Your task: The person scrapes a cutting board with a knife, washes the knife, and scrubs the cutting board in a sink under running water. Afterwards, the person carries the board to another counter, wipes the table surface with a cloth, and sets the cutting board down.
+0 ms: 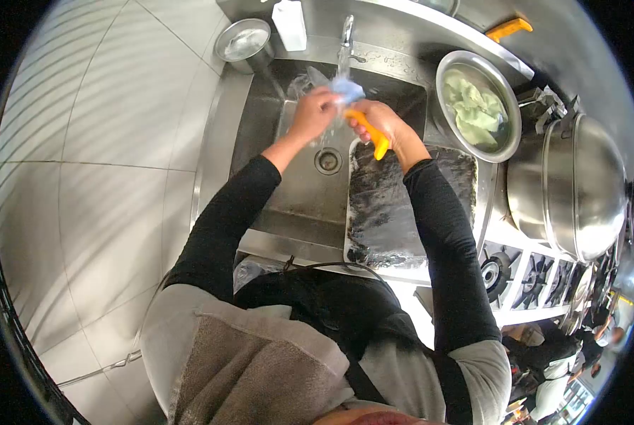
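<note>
Over the sink (295, 198), under the running faucet (346, 35), both of my hands are close together. My right hand (382, 120) is closed round the orange handle of a knife (378, 136); a grey blade shape shows beyond the hands, pointing up and left, partly covered. My left hand (315, 113) pinches a light blue cloth (347, 90) against the knife, blurred by motion. Water falls onto the cloth. Below my right hand, a dark, worn, wet board (402, 205) lies across the sink's right side.
A steel bowl (505, 145) of pale green leaves stands on the right. Beyond it are a large steel pot (565, 188) and gas burners (497, 270). A metal container (249, 60) and white bottle (289, 27) stand behind the sink. Another orange handle (509, 29) shows at upper right; people (558, 368) are at lower right.
</note>
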